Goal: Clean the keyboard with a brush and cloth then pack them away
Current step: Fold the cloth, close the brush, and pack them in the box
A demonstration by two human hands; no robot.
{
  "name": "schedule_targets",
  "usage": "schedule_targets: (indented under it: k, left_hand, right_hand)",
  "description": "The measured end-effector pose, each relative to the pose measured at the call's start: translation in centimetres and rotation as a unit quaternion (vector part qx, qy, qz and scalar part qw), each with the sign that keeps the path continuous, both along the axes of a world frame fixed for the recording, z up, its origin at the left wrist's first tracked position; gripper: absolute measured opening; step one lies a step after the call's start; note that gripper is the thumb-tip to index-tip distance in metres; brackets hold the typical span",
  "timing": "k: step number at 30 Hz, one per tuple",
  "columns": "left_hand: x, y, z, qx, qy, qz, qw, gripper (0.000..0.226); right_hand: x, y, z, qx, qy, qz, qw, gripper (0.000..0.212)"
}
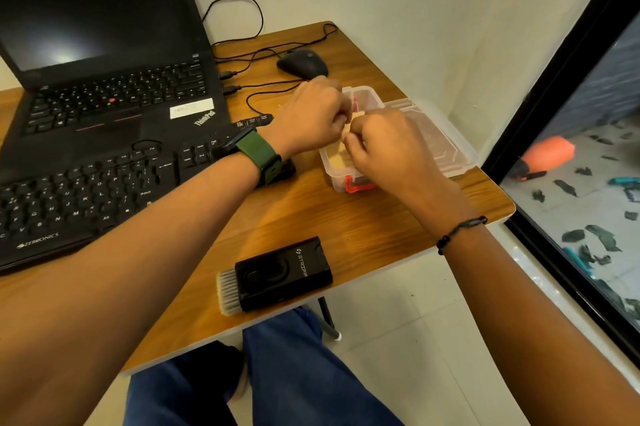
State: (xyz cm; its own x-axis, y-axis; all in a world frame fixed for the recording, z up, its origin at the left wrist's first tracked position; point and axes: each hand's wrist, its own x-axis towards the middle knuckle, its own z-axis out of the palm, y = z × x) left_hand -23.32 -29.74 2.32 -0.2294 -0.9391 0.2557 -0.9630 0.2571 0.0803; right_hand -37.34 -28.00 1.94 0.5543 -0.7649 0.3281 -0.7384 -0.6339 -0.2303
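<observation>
A wood-grain tabletop (346, 218) with a pale edge sits in the corner of a room — plain white wall behind, pale floor tiles below, a black-framed glass pane (568, 135) down the right side. On the left stands an open laptop (104, 45), screen dark, "ThinkPad" readable on its palm rest beside a white sticker too blurred to read. In front of it lies the black keyboard (86, 190), "ZEBRONICS" printed on its near edge. A black mouse (302, 63) rests at the back, cables looping around it.

Near the front edge of the tabletop lies the brush (277, 275) — a black body marked "STRIFF", pale bristles pointing left, nothing touching it.

Both hands meet over a clear plastic box (332, 162) with an orange latch, its clear lid (436, 135) lying open to the right. The left hand (308, 117), green-strapped watch on its wrist, and the right hand (391, 145), dark cord bracelet on its wrist, each have a narrow, curled grip pinching a pale cloth (341, 148) that sits in the box, mostly hidden beneath the fingers.
</observation>
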Motion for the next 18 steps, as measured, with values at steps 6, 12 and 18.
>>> schedule_targets:
  k: [6, 12, 18]
  left_hand:
    - [-0.2, 0.2, 0.2, 0.117, -0.010, -0.002, 0.993, 0.022]
    - [-0.4, -0.1, 0.9, 0.156, -0.028, -0.020, 0.987, 0.018]
    - [-1.0, -0.1, 0.9, 0.153, -0.046, -0.050, 0.986, 0.017]
  right_hand:
    - [-0.3, 0.0, -0.6, 0.068, 0.026, 0.021, 0.997, 0.035]
    - [-0.2, 0.4, -0.1, 0.089, 0.055, 0.029, 0.994, 0.034]
    - [-0.7, 1.2, 0.7, 0.044, 0.035, 0.053, 0.997, 0.032]
